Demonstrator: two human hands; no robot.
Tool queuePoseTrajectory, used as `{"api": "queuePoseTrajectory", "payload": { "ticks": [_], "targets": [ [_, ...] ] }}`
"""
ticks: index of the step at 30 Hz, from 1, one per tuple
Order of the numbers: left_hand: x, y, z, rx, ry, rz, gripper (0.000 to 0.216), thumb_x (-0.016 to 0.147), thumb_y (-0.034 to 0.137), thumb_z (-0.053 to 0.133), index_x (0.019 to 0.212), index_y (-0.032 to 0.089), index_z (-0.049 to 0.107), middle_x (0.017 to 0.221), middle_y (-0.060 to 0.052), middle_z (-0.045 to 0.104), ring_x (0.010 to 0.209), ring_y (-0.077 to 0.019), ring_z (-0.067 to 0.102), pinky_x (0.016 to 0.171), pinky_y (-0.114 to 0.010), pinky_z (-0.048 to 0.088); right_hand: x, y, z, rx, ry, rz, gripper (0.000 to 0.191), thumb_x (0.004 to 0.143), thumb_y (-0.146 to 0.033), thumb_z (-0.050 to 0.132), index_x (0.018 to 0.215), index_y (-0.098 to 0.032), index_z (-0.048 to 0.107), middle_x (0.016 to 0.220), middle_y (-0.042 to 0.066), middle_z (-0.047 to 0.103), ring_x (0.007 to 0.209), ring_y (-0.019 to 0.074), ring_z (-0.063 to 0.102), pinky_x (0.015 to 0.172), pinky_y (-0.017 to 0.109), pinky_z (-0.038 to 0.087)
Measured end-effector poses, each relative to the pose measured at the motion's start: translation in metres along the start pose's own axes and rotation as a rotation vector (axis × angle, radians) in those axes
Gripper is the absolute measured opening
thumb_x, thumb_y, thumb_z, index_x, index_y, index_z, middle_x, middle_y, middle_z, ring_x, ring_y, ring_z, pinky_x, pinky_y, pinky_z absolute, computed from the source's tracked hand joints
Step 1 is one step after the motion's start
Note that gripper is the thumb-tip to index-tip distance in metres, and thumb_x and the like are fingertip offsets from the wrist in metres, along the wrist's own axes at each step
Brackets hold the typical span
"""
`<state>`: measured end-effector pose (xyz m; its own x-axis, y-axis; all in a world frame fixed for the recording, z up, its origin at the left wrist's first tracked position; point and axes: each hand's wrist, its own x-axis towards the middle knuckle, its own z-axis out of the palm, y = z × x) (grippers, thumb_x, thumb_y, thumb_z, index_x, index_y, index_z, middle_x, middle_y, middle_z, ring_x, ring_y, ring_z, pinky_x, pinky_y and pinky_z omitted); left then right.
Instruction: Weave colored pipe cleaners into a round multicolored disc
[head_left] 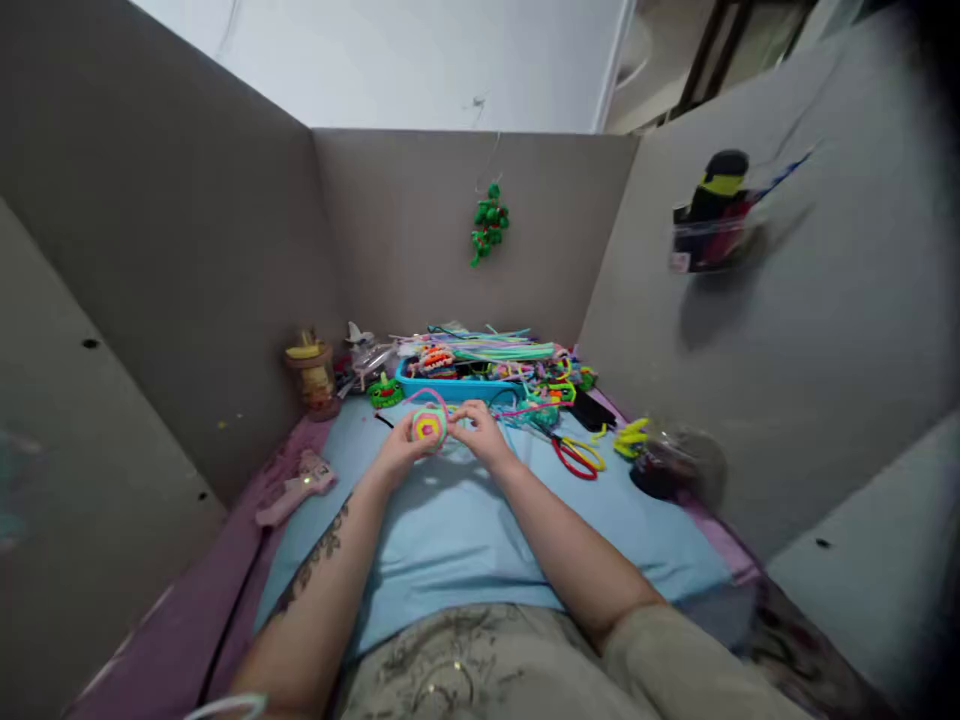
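Both my hands meet over the light blue mat (457, 530). My left hand (399, 452) is closed round a small round coil of pipe cleaners (428, 426) with pink, yellow and green rings. My right hand (480, 428) pinches the coil's right side, fingers closed on a strand. A pink pipe cleaner loop arches just above the coil.
A blue tray (442, 386) heaped with coloured pipe cleaners stands behind my hands. Red and yellow scissors (577, 455) lie at the right, a pink glue gun (294, 486) at the left, a jar (313, 375) back left. Grey cardboard walls (187, 250) enclose the desk; a green ornament (489, 222) hangs on the back wall.
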<state>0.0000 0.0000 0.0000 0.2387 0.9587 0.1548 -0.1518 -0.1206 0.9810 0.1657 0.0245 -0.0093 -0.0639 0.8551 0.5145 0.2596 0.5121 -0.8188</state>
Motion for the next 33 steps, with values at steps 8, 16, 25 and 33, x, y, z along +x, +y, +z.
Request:
{"api": "queuePoseTrajectory", "payload": {
  "ticks": [8,16,25,33],
  "targets": [
    [-0.003,-0.001,0.0,-0.019,-0.127,-0.037,0.063,0.058,0.034,0.074,0.115,0.018,0.052,0.092,-0.006,0.061,0.075,-0.0166,0.057,0.06,-0.024,0.046,0.001,-0.004,-0.008,0.012,0.01,0.038,0.022,0.068,-0.038,0.064,0.085,-0.024,0.065,0.109,0.005,0.049,0.11,0.0208,0.043,0.091,0.034,0.033],
    [-0.002,-0.004,-0.003,-0.018,-0.126,-0.08,0.066,0.056,0.03,0.076,0.116,0.02,0.051,0.096,-0.006,0.062,0.076,-0.0184,0.059,0.062,-0.025,0.046,0.002,0.0,-0.007,0.164,-0.105,0.166,0.014,0.065,-0.033,0.066,0.069,-0.019,0.065,0.12,0.007,0.046,0.12,0.0229,0.038,0.097,0.034,0.027],
    [0.01,-0.013,-0.009,0.105,0.25,0.137,0.056,0.059,0.037,0.072,0.108,0.017,0.054,0.101,-0.008,0.058,0.087,-0.0179,0.056,0.074,-0.03,0.046,0.006,0.01,0.001,0.487,0.155,0.248,0.018,0.06,-0.034,0.067,0.057,-0.018,0.058,0.083,0.002,0.061,0.083,0.0173,0.053,0.073,0.028,0.039],
    [0.009,-0.017,0.001,0.027,0.067,0.173,0.073,0.066,0.032,0.07,0.129,0.02,0.036,0.096,-0.008,0.063,0.084,-0.0178,0.06,0.071,-0.028,0.046,0.005,0.011,0.01,0.749,0.152,0.374,0.022,0.057,-0.034,0.069,0.067,-0.019,0.057,0.062,-0.003,0.053,0.053,0.009,0.043,0.051,0.023,0.031]
  ]
}}
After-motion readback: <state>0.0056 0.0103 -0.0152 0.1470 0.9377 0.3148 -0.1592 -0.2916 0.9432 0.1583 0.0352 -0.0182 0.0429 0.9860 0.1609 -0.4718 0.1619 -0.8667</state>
